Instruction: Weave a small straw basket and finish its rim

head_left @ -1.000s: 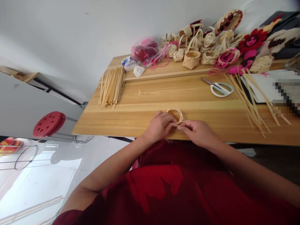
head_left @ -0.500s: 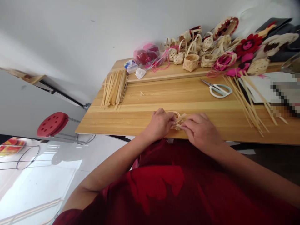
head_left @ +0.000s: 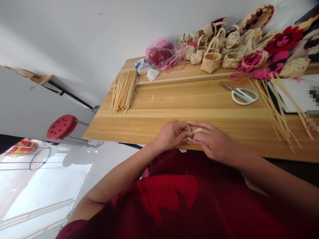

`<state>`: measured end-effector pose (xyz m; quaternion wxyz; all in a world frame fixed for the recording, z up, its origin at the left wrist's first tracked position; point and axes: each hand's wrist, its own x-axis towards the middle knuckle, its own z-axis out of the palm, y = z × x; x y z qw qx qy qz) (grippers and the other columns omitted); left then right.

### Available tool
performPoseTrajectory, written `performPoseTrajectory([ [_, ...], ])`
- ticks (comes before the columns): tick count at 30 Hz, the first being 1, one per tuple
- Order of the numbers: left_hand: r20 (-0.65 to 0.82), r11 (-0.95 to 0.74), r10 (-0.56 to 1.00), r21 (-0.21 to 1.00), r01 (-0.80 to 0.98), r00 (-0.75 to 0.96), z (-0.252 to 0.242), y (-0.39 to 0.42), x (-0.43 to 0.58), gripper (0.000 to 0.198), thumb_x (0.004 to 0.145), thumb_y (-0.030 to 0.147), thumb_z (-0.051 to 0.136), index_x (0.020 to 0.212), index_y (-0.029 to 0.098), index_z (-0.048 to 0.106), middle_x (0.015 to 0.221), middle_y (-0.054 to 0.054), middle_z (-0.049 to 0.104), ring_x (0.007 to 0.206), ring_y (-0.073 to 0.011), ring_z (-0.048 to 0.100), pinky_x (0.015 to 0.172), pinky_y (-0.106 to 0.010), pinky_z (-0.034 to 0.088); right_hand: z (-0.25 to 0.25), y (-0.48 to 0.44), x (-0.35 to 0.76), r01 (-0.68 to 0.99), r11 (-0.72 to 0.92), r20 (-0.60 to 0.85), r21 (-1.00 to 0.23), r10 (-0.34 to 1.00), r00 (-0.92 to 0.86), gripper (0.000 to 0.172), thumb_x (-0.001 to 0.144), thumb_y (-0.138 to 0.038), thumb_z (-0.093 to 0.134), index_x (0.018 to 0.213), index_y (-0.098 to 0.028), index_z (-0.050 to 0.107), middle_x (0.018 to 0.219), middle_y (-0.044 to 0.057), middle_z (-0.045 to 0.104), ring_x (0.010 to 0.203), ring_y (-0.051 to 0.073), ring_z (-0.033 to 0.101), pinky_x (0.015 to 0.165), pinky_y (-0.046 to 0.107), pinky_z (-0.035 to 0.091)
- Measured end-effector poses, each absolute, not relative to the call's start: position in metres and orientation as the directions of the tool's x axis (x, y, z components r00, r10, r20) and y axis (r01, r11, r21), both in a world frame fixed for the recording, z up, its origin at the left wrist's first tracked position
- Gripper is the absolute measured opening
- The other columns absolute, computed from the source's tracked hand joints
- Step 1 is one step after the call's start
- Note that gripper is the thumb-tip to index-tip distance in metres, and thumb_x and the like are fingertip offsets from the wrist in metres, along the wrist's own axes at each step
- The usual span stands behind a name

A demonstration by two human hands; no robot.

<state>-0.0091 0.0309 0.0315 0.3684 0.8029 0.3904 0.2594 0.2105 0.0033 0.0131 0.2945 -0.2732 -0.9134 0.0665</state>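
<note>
Near the table's front edge, a small woven basket (head_left: 188,140) of pale wood strips is mostly covered by my fingers. My left hand (head_left: 171,134) is closed, thumb and fingers pinching the basket's strips from the left. From the right, my right hand (head_left: 211,141) is closed on the same piece, its fingers reaching over the top. A flat strip end (head_left: 197,130) sticks out between the two hands. Scissors (head_left: 243,94) with pale handles lie farther back on the right, apart from both hands.
Loose strips (head_left: 279,113) lie to the right, beside a white notebook (head_left: 286,94). A bundle of strips (head_left: 124,91) sits at the left. Finished small baskets (head_left: 211,62) and a plastic bag (head_left: 160,53) line the back. A red stool (head_left: 61,127) stands left of the table (head_left: 159,113).
My hands have come closer together, and my right fingers now reach over the basket, hiding more of it. The whole view has shifted slightly.
</note>
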Motion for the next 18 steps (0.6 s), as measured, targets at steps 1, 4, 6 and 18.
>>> performPoseTrajectory([
  [1,0.117,-0.424,0.817,0.786,0.45,0.564,0.033,0.032,-0.008,0.014,0.097,0.024,0.066,0.084,0.019,0.068,0.084,0.0,0.073,0.083,-0.0151,0.062,0.079,-0.027,0.046,0.014,0.003,0.212,0.466,0.83,0.485,-0.307,0.558,-0.673,0.021,0.1,-0.01,0.052,0.087,-0.019,0.067,0.095,0.01,0.076,0.12,0.03,0.068,0.109,0.05,0.055],
  [4,0.073,-0.416,0.813,0.766,0.489,0.577,0.036,0.034,-0.008,0.016,0.098,0.029,0.065,0.086,0.019,0.066,0.081,0.001,0.069,0.076,-0.0136,0.06,0.073,-0.025,0.043,0.019,0.004,0.216,0.48,0.775,0.422,-0.411,0.628,-0.654,0.022,0.1,-0.011,0.051,0.086,-0.021,0.065,0.099,0.011,0.076,0.113,0.028,0.068,0.098,0.044,0.057],
  [6,0.044,-0.389,0.812,0.784,0.484,0.582,0.037,0.035,-0.008,0.02,0.098,0.031,0.063,0.083,0.018,0.064,0.076,0.002,0.065,0.072,-0.0124,0.057,0.07,-0.024,0.041,0.024,0.006,0.219,0.47,0.741,0.389,-0.48,0.66,-0.643,0.021,0.101,-0.013,0.05,0.089,-0.022,0.065,0.103,0.009,0.077,0.104,0.025,0.069,0.089,0.04,0.056],
  [18,0.039,-0.262,0.823,0.911,0.319,0.567,0.032,0.033,-0.013,0.02,0.097,0.028,0.065,0.081,0.018,0.066,0.077,0.002,0.066,0.074,-0.0115,0.057,0.072,-0.024,0.043,0.039,0.022,0.22,0.483,0.662,0.255,-0.573,0.704,-0.663,0.021,0.099,-0.018,0.048,0.085,-0.024,0.062,0.082,0.006,0.067,0.08,0.023,0.061,0.074,0.036,0.046],
])
